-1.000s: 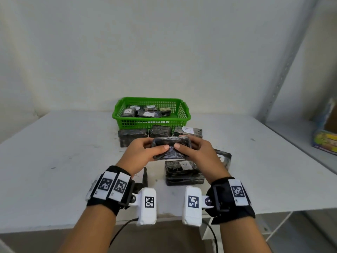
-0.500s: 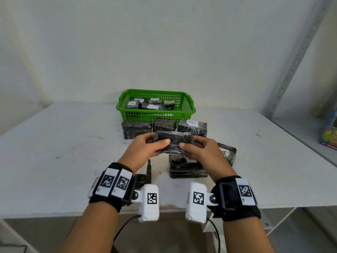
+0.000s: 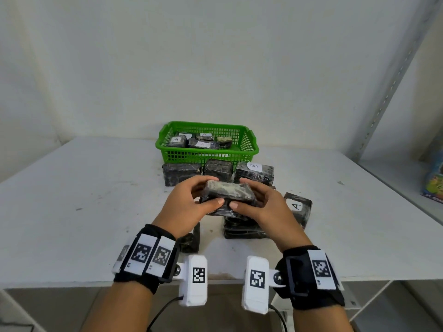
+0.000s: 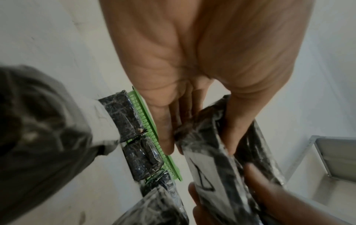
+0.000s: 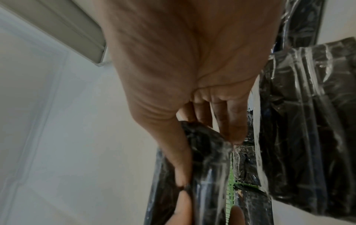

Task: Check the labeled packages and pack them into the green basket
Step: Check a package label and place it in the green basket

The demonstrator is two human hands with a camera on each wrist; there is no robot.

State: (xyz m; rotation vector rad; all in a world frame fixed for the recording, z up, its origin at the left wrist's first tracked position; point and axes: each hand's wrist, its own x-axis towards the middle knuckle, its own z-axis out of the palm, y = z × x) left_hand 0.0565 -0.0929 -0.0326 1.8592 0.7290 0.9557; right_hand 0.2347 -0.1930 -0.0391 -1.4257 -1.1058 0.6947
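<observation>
Both hands hold one black plastic-wrapped package [image 3: 227, 196] above the table in front of me. My left hand [image 3: 191, 202] grips its left end, thumb on the near side. My right hand [image 3: 259, 203] grips its right end. In the left wrist view the package [image 4: 215, 164] shows a white label with a hand-drawn letter on its underside. The right wrist view shows the same package [image 5: 208, 159] pinched between thumb and fingers. The green basket [image 3: 249, 149] stands behind, with several labeled packages [image 3: 202, 144] inside.
Three wrapped packages [image 3: 182, 172] sit in a row before the basket, the right one labeled B [image 3: 255, 172]. A stack [image 3: 242, 230] lies under my hands, with a package labeled A [image 3: 298, 208] to its right. A shelf [image 3: 407, 185] stands at the right. The table edge runs near my wrists.
The hands have turned the package, tipping its top face away, so a different side faces up. They stay together at the same spot above the stack.
</observation>
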